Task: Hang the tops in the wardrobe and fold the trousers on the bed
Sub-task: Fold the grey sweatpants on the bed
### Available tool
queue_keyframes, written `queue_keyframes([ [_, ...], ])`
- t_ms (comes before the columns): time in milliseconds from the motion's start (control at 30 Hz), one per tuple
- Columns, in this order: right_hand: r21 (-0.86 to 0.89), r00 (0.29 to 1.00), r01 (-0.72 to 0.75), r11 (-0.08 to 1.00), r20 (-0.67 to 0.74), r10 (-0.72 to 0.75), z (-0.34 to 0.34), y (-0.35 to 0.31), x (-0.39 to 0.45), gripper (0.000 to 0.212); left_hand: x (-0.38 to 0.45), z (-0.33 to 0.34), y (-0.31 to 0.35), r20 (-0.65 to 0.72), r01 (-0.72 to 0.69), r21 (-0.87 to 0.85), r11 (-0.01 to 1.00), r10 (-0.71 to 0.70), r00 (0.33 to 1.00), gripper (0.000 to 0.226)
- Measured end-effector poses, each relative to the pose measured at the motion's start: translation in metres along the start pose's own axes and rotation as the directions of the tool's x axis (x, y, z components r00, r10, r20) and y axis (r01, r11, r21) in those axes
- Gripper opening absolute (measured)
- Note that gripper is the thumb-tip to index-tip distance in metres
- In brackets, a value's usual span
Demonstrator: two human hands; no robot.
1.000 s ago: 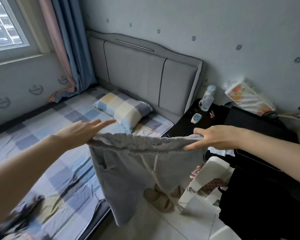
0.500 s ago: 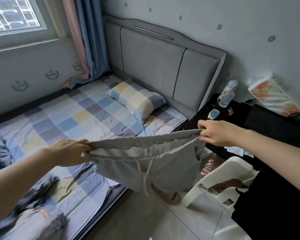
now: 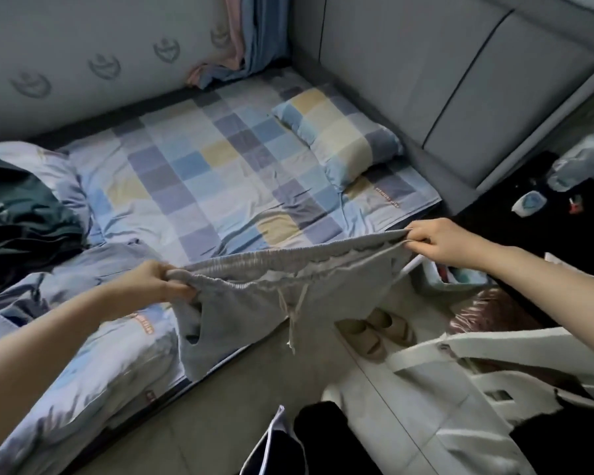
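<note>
The grey trousers (image 3: 288,303) are hanging in the air over the near edge of the bed (image 3: 192,173), stretched by their elastic waistband between 2 hands. The left hand (image 3: 151,281) is pinching the left end of the waistband, fingers curled over a bunched fold of cloth, above the rumpled duvet (image 3: 93,354). The right hand (image 3: 432,243) is gripping the right end, fingers and thumb closed round the band, out past the mattress edge and over the floor.

The waistband's long axis is running left to right and rising slightly toward the far right, roughly along the bed's near edge. The legs are dropping from it toward the floor, and the drawstring (image 3: 294,317) is dangling at the middle. So the garment's own length is hanging downward, while the open patch of checked sheet lies on the far side of the band, between the duvet and the pillow (image 3: 340,138).

That is the relation the coming move probably depends on: the flat sheet is lying beyond both hands, away from the person, with the left hand already over bedding and the right hand off to the side. Laying the trousers out for folding would likely mean carrying both ends away and leftward, so the legs trail onto the sheet instead of catching the bed's edge. A dark garment (image 3: 21,214) is heaped at the far left of the bed, well apart from the trousers.
</note>
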State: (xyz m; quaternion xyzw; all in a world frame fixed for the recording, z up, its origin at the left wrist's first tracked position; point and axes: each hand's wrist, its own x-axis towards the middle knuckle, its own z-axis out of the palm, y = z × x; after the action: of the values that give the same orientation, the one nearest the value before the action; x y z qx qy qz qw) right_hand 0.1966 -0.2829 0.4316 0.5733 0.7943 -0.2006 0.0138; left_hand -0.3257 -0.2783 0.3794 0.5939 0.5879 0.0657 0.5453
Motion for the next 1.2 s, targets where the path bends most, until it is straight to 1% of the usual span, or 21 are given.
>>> queue_keyframes([
  [67,0.02,0.998,0.005,1.0,0.056,-0.006,0.009,0.0,0.023,0.021,0.005,0.002,-0.021,0.002,0.098,-0.126,0.987,-0.099,0.995,0.017],
  [167,0.16,0.992,-0.055,0.986,0.118,0.036,0.015,0.002,0.064,0.028,0.013,0.0,-0.043,0.084,0.212,-0.24,0.948,-0.197,0.977,0.049],
  [200,0.211,0.99,-0.07,0.975,0.134,0.042,0.016,0.001,0.075,0.026,0.014,-0.002,-0.047,0.117,0.231,-0.276,0.933,-0.206,0.972,0.049],
  [267,0.274,0.989,-0.05,0.961,0.147,0.009,0.019,0.001,0.111,0.025,0.023,-0.008,-0.055,0.144,0.261,-0.394,0.881,-0.221,0.965,0.028],
  [333,0.323,0.985,-0.022,0.946,0.166,-0.034,0.022,-0.002,0.153,0.028,0.033,-0.01,-0.064,0.092,0.279,-0.477,0.833,-0.268,0.959,0.019],
  [400,0.325,0.978,0.033,0.945,0.182,-0.097,0.03,-0.003,0.202,0.03,0.052,-0.013,-0.076,-0.076,0.283,-0.49,0.825,-0.363,0.929,0.025],
  [467,0.25,0.967,0.104,0.963,0.203,-0.157,0.04,-0.003,0.229,0.034,0.064,-0.008,-0.078,-0.241,0.289,-0.397,0.871,-0.402,0.883,0.024],
  [533,0.197,0.919,0.207,0.958,0.296,-0.26,0.056,-0.002,0.265,0.038,0.079,-0.006,-0.084,-0.333,0.333,-0.253,0.909,-0.404,0.852,0.024],
  [567,0.172,0.893,0.257,0.951,0.334,-0.302,0.062,-0.001,0.277,0.039,0.083,-0.004,-0.084,-0.338,0.365,-0.153,0.918,-0.396,0.854,0.025],
  [600,0.167,0.864,0.302,0.939,0.368,-0.343,0.067,0.0,0.29,0.038,0.088,-0.001,-0.085,-0.31,0.397,-0.069,0.915,-0.398,0.863,0.026],
  [633,0.189,0.834,0.336,0.923,0.396,-0.385,0.075,0.001,0.307,0.036,0.093,0.002,-0.088,-0.261,0.427,-0.074,0.901,-0.431,0.864,0.027],
  [733,0.248,0.801,0.318,0.915,0.446,-0.4,0.09,0.005,0.352,0.036,0.107,0.001,-0.102,-0.071,0.489,-0.246,0.837,-0.519,0.852,0.026],
  [833,0.335,0.794,0.263,0.905,0.458,-0.4,0.097,0.005,0.404,0.028,0.128,-0.023,-0.119,0.021,0.543,-0.37,0.754,-0.577,0.817,0.024],
  [867,0.367,0.805,0.232,0.901,0.448,-0.39,0.098,0.002,0.422,0.026,0.139,-0.037,-0.125,0.016,0.531,-0.389,0.753,-0.571,0.821,0.028],
  [933,0.404,0.845,0.197,0.893,0.392,-0.364,0.107,-0.001,0.467,0.022,0.177,-0.07,-0.143,-0.068,0.482,-0.437,0.759,-0.563,0.824,0.036],
  [1000,0.395,0.898,0.189,0.899,0.3,-0.321,0.124,-0.005,0.52,0.021,0.227,-0.106,-0.164,-0.247,0.397,-0.438,0.807,-0.532,0.81,0.044],
  [1033,0.399,0.928,0.158,0.903,0.253,-0.274,0.133,-0.007,0.545,0.023,0.253,-0.122,-0.176,-0.379,0.358,-0.418,0.835,-0.518,0.767,0.048],
  [1100,0.411,0.989,0.043,0.911,0.113,-0.098,0.16,-0.008,0.598,0.035,0.311,-0.149,-0.197,-0.622,0.306,-0.383,0.872,-0.488,0.612,0.055],
  [1133,0.407,0.998,-0.05,0.912,0.044,0.036,0.175,-0.006,0.621,0.043,0.337,-0.154,-0.205,-0.682,0.31,-0.368,0.877,-0.481,0.551,0.057],
  [1167,0.398,0.986,-0.156,0.904,0.015,0.164,0.189,-0.005,0.636,0.047,0.359,-0.153,-0.209,-0.69,0.347,-0.341,0.874,-0.483,0.539,0.058],
  [1200,0.387,0.965,-0.251,0.887,0.03,0.26,0.208,-0.002,0.647,0.047,0.384,-0.143,-0.216,-0.661,0.392,-0.306,0.868,-0.49,0.568,0.059],
])
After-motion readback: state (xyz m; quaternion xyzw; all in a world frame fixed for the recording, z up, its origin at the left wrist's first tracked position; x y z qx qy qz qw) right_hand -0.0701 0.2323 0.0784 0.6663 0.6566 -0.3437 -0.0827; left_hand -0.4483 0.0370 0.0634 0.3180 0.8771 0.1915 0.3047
